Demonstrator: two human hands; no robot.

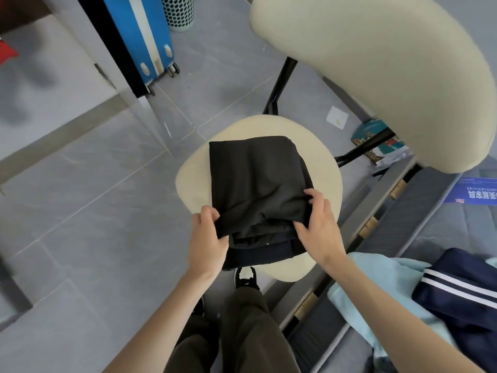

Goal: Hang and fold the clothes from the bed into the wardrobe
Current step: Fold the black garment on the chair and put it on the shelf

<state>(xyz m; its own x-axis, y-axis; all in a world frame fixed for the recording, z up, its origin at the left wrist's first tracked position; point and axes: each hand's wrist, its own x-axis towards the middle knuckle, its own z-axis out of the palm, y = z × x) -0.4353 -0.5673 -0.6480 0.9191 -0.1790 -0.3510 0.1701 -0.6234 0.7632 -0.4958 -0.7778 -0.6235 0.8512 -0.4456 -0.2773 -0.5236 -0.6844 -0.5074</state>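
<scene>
- The dark garment (255,184) looks soft, limp and light. I judge it will sag and fall open if lifted by one corner, so it is best taken at both near corners together or scooped from underneath with flat palms (the layers have nothing holding them but their own weight).
- It lies as a rough rectangle of several layers, charcoal to black, matte, with soft creases. At the near edge the inner layers and a darker band show under the top flap.
- It rests on the cream chair seat (329,168), covering the middle, with its near edge overhanging the seat's front.
- The left hand (208,234) pinches the near left corner, thumb on top and fingers curled under the cloth.
- The right hand (320,227) grips the near right edge of the top layer, its fingers bent over the fabric.
- The fold seems nearly finished. Carrying it away is not yet begun.
- On the bed (403,227) to the right lie a light blue garment (376,281) and a navy garment (462,289) with white stripes, touching each other and both unfolded.
- Beyond the seat rises the chair back (376,76). A blue suitcase (142,36) stands well apart on the grey tiled floor (94,211).
</scene>
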